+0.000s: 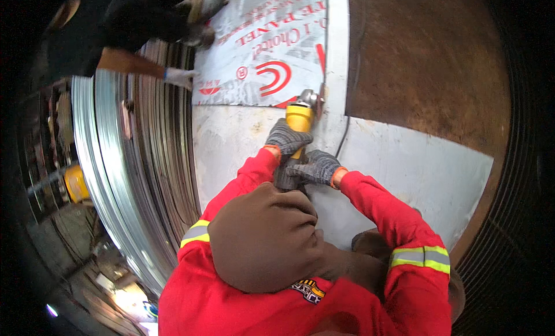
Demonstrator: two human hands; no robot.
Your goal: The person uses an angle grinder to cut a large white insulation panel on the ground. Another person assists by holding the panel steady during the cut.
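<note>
A yellow and black angle grinder (299, 119) is held in both of my grey knit gloves. My left hand (287, 137) wraps round its yellow body just behind the metal head. Lower down, my right hand (318, 167) grips the black rear part of the handle. The grinder's disc (319, 105) stands on edge at the right side of a panel (260, 53) covered in silver film with red print. Whether the disc touches the panel edge is hard to tell. Beneath lies a pale grey sheet (225, 136).
At upper left another person's gloved hand (180, 78) rests at the panel's left edge. Long metal profiles (107, 145) lie stacked along the left. A dark cable (345, 136) runs beside the grinder. Brown sheet (428, 64) spreads at upper right. A yellow object (76, 183) sits far left.
</note>
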